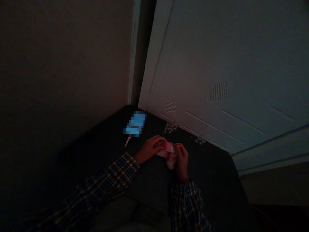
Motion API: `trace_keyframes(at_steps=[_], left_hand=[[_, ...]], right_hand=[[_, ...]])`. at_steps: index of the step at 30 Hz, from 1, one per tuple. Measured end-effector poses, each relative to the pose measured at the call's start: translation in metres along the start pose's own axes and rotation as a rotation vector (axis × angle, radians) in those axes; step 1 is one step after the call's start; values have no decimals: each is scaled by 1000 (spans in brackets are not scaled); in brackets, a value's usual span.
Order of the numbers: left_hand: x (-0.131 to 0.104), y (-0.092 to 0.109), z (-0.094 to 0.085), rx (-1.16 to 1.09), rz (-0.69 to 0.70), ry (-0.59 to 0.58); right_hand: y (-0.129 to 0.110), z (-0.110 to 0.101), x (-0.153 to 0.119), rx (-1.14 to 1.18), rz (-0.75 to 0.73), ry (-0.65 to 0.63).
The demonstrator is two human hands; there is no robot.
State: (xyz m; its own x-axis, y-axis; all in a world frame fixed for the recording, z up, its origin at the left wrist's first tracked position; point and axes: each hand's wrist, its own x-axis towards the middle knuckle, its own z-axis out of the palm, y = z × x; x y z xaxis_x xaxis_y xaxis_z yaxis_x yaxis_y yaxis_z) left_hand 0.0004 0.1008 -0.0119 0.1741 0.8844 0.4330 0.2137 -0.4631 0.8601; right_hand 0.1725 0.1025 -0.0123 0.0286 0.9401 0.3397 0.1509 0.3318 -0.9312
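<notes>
Both hands meet over a small soft pink-and-white sock (171,158) on the dark table; it looks bunched or folded, and dim light hides whether there is more than one. My left hand (151,148) comes in from the left, its fingers curled and closed on the sock's left side. On the other side, my right hand (182,159) pinches the sock's upper right edge near a pale pink band. The fingers cover part of the fabric.
A lit phone (135,124) lies beyond my left hand, with a white cable plug (127,141) at its near end. Clusters of small clear rings (171,126) lie by the white panel (205,58) with heart patterns. A wall (65,64) rises on the left.
</notes>
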Motion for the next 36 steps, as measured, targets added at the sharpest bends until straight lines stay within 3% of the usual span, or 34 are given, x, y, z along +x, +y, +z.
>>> trace_keyframes(at_steps=[7,12,16,27,36], left_hand=[[0,4,1,-40,16,-37],[1,0,1,-82,-4,-31],[1,0,1,-111,-6,-14],[0,4,1,6,5,-33],[0,1,3,-107,-83,-102]], right_hand=[[1,4,-2,-91,-28,-114],[3,6,-1,-142,-129,-141],[2,8,-2,-160,-54,-217],[-5,7,-4,-292,-122,-304],[-1,5,-7,-512,-216,-244]])
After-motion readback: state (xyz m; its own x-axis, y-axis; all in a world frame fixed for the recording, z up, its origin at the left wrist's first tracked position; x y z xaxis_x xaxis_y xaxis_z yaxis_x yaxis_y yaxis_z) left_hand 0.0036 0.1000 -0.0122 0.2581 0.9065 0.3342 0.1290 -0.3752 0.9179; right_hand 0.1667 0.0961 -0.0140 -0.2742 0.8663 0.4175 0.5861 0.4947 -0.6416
